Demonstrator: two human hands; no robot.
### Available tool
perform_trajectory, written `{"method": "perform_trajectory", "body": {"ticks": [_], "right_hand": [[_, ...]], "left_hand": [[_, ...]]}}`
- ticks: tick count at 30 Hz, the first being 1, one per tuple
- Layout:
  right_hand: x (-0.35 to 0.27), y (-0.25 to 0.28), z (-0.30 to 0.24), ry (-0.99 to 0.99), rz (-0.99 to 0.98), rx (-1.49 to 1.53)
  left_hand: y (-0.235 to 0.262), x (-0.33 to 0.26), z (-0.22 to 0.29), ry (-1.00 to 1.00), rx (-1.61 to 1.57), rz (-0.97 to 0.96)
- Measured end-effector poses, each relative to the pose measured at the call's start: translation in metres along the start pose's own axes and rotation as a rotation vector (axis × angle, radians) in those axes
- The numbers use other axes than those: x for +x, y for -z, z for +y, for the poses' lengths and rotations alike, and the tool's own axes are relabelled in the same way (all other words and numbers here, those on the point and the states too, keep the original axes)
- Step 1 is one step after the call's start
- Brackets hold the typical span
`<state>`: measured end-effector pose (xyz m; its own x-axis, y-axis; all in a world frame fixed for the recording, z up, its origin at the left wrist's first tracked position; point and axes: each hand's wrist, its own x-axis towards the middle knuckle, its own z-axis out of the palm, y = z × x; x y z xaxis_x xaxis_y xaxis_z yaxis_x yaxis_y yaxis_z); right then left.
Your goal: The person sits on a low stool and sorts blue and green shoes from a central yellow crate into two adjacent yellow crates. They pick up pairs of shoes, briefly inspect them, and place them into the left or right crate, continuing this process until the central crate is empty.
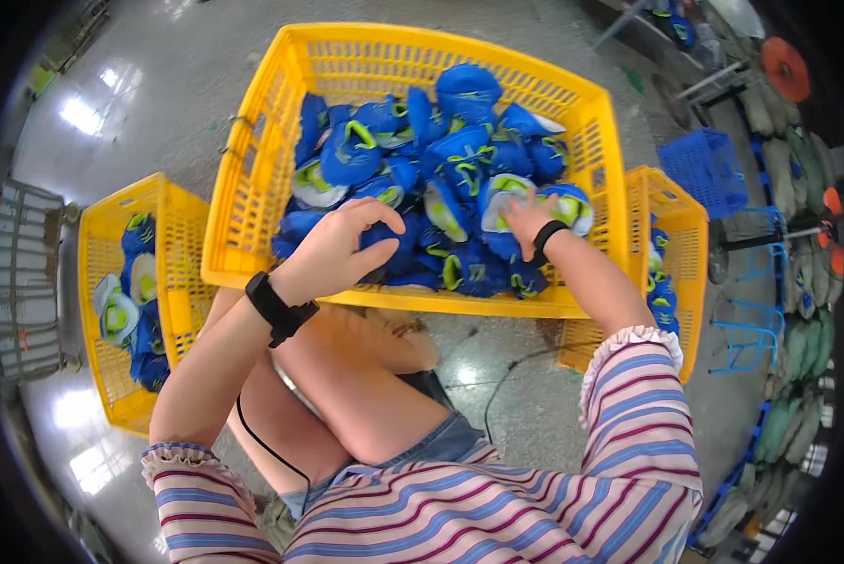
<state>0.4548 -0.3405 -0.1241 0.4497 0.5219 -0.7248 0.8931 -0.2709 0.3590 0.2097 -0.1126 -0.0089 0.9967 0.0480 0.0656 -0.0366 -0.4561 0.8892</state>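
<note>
A yellow plastic crate point(412, 42) in front of me is heaped with blue shoe uppers point(351, 155) that have lime-green trim and pale linings. Over the crate's near left part is my left hand point(347, 244), thumb and fingers apart in a loose curve, nothing held between them. My right hand point(532, 224) reaches into the right side of the pile. Its spread fingers touch a shoe upper with a white and lime lining point(508, 199); part of the fingertips is hard to make out against it. Black bands circle both wrists.
Yellow crates with more blue uppers stand on the left point(111, 207) and right point(690, 273). A blue basket point(704, 174) and blue stools point(756, 334) are further right, beside stacked sacks point(803, 348). A dark cable point(506, 381) lies on the grey floor by my legs.
</note>
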Motion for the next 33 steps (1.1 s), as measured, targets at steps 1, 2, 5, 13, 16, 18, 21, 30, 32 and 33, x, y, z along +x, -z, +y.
{"method": "perform_trajectory", "body": {"ticks": [1,2,5,13,16,18,21,30,32,33], "right_hand": [[0.004,0.004,0.007,-0.023,-0.088,0.100],[0.006,0.013,0.017,0.012,-0.158,0.240],[0.043,-0.002,0.074,0.274,-0.112,1.175],[0.077,-0.051,0.025,-0.029,0.074,0.486],[0.055,-0.053,0.018,-0.044,0.180,0.604],[0.036,-0.051,0.028,-0.129,0.299,0.735],[0.005,-0.024,0.048,-0.156,0.758,1.039],[-0.138,0.094,-0.021,0.025,1.700,0.725],[-0.144,0.077,-0.050,0.220,1.630,0.615],[-0.147,0.076,-0.061,0.344,1.591,0.634]], "left_hand": [[0.009,-0.008,0.005,-0.007,0.065,-0.046],[0.019,-0.020,0.003,-0.013,0.092,-0.032],[0.045,-0.060,-0.005,0.237,-0.007,0.053],[0.037,-0.079,-0.003,0.257,-0.108,0.138],[0.038,-0.064,0.005,0.222,-0.114,0.097],[0.033,-0.053,0.006,0.206,-0.109,0.131],[0.014,-0.028,0.002,0.192,-0.168,0.103],[-0.050,0.024,0.049,0.343,-1.381,-0.045],[-0.041,0.029,0.048,0.133,-1.675,0.059],[-0.036,0.026,0.050,0.153,-1.591,0.171]]}}
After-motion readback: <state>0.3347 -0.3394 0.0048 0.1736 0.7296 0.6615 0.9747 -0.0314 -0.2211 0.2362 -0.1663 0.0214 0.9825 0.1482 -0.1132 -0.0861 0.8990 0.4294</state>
